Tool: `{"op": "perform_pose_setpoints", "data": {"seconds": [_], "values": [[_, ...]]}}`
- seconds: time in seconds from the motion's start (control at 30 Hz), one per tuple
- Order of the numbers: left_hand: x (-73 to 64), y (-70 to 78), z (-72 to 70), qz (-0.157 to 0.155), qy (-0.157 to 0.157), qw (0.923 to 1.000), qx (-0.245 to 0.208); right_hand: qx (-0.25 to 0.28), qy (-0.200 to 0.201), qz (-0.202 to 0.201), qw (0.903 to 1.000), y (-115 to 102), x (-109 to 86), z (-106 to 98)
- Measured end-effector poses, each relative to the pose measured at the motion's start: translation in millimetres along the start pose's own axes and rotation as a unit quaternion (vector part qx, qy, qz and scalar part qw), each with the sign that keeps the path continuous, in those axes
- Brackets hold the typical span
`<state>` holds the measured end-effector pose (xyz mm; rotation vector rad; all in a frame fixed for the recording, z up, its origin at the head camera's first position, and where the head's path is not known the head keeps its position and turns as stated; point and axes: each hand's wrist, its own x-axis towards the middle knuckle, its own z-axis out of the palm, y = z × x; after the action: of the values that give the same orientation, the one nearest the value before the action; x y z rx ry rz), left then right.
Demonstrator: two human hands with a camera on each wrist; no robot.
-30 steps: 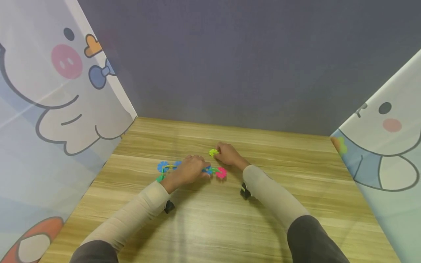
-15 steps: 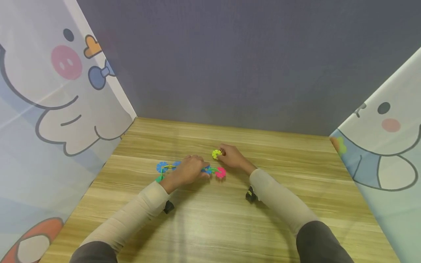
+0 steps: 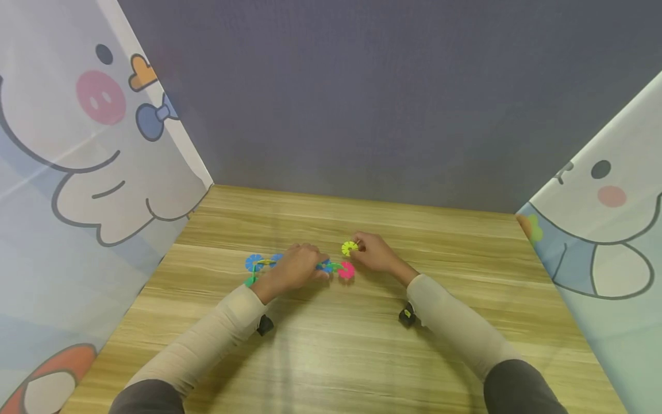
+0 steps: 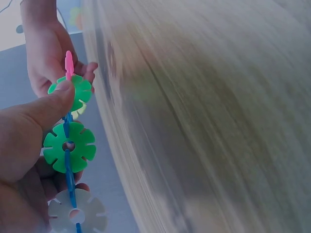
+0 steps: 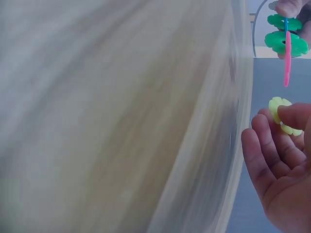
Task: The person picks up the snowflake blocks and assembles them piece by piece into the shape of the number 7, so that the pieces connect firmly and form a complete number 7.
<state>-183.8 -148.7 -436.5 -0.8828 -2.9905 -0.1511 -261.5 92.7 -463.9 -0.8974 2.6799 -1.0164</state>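
Observation:
My left hand (image 3: 296,267) grips a chain of notched flower-shaped plastic discs slotted together, thumb pressing a green disc (image 4: 83,91) in the left wrist view. At the chain's right end stands a pink disc (image 3: 346,270); blue discs (image 3: 254,263) show at its left. A whitish disc (image 4: 90,213) appears low in the left wrist view. My palm hides the chain's middle in the head view. Between thumb and fingers my right hand (image 3: 380,253) pinches a loose yellow disc (image 3: 349,248), just beyond the pink one and apart from it.
Both hands are over a wood-grain table (image 3: 331,356). A dark grey panel (image 3: 362,103) rises behind it. Cartoon-printed panels flank it on the left (image 3: 129,172) and right (image 3: 600,230). Black wrist devices (image 3: 407,315) hang under the sleeves.
My right hand has moved a little to the right and nearer with the yellow disc, which now faces the camera more fully. The left hand and chain have hardly moved.

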Motion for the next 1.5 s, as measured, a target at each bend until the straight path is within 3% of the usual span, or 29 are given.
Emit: {"op": "perform_pose_setpoints", "data": {"seconds": [0.23,0.63,1.1,1.3,1.5], "values": [[0.4,-0.5,-1.1,-0.004,0.005,1.0000,-0.004,0.023,-0.017,-0.010,0.9995,3.3,-17.3,-4.7],[0.2,-0.4,-2.7,-0.003,0.002,1.0000,-0.002,0.018,-0.033,-0.007,0.9993,4.7,-41.1,-10.4],[0.2,1.2,-6.0,-0.003,0.008,0.9999,-0.005,0.060,-0.046,-0.016,0.9971,3.7,-50.0,-7.9],[0.8,1.6,-5.4,0.000,0.007,1.0000,0.003,0.028,-0.049,-0.006,0.9984,0.7,-51.1,-3.1],[-0.8,1.5,-5.3,0.000,0.007,1.0000,0.000,-0.010,-0.020,-0.021,0.9995,-2.9,-52.1,0.1]]}}
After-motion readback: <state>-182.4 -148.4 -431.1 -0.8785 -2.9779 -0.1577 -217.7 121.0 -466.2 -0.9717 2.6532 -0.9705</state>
